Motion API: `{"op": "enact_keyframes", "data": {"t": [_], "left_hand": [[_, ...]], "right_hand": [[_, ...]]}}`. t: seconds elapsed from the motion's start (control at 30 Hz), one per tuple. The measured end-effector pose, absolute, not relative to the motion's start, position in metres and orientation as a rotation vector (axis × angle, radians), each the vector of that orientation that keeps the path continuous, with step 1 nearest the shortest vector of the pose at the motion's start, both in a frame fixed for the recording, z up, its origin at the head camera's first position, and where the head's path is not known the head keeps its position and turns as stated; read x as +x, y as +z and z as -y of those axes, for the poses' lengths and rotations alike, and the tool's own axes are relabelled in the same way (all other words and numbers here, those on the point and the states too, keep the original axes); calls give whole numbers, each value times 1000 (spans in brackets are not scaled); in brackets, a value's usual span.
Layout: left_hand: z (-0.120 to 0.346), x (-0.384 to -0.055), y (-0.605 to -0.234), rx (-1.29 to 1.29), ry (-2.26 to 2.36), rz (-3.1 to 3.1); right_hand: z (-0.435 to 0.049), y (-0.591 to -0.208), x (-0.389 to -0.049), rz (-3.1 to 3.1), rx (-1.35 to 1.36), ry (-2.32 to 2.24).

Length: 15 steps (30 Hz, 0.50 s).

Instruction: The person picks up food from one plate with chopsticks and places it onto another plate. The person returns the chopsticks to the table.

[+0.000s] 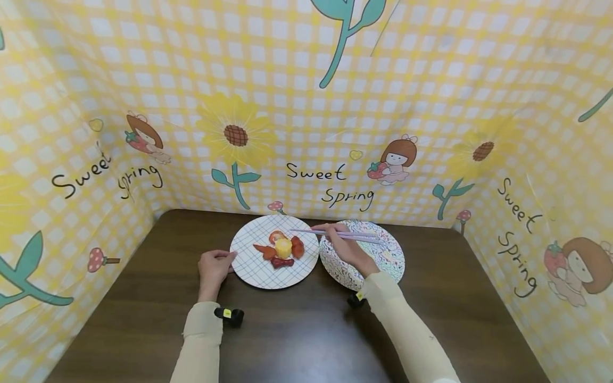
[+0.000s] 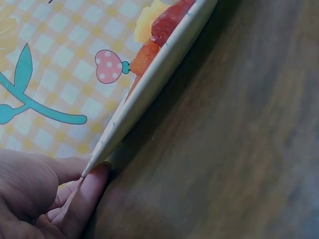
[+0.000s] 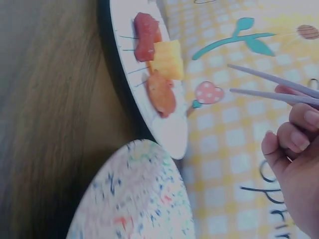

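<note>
My left hand [image 1: 214, 270] pinches the left rim of a white plate with blue grid lines [image 1: 249, 268], thumb above and a finger beneath. On that plate, a yellow chunk [image 1: 283, 248] sits amid an orange pointed piece [image 1: 264, 250], a dark red piece [image 1: 282, 262], a red-orange piece [image 1: 297, 247] and a reddish round slice [image 1: 274, 237]. Held in my right hand [image 1: 342, 244] is a pair of pale purple chopsticks [image 3: 274, 84]. Their tips point left, above the gridded plate's right side, slightly apart with nothing between them. Under the right hand lies a speckled plate [image 1: 390, 271].
Both plates stand side by side at the back of a dark brown wooden table [image 1: 278, 335]. A yellow checked cloth [image 1: 306, 133] with printed flowers and figures hangs behind and along both sides. Black wrist cameras [image 1: 232, 316] are strapped over the sleeves.
</note>
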<state>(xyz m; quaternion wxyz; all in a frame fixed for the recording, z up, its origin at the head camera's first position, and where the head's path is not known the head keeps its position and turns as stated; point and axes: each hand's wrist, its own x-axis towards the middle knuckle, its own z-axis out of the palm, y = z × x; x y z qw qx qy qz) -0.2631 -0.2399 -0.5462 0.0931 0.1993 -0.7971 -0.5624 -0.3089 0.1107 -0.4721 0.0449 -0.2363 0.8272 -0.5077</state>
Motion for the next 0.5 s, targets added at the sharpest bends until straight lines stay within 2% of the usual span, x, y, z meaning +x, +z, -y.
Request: {"op": "enact_keyframes", "data": {"t": [0.13, 0.33, 0.5], "left_hand": [[242, -264, -547, 583, -1689, 2364], [242, -263, -549, 616, -1675, 2383], [242, -261, -547, 613, -1685, 2376]], "right_hand": [[-131, -465, -295, -2586, -767, -1595], [-168, -452, -274, -2594, -1033, -1891], [-204, -435, -258, -2643, -1062, -2072]]}}
